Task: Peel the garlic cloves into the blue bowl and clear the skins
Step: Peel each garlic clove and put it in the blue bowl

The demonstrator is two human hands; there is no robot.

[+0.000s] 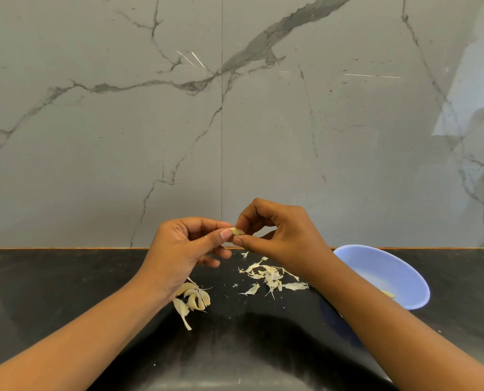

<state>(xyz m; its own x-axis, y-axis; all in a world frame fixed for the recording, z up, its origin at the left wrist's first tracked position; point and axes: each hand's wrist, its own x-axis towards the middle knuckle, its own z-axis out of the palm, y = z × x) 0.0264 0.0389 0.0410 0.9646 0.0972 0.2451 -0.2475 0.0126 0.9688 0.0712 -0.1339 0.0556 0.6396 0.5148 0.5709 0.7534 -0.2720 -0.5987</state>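
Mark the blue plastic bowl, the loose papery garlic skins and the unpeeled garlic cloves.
blue plastic bowl (381, 269), head view, bare inner wall.
loose papery garlic skins (271, 277), head view, middle of the pile.
unpeeled garlic cloves (193, 300), head view, a middle clove.

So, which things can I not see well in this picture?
Head view, garlic clove: fingertips of the left hand and right hand cover most of it; skin left on it is unclear.
Head view, blue bowl: the right forearm hides its left part; contents are unclear.
Head view, cloves on the counter: the left wrist covers some.
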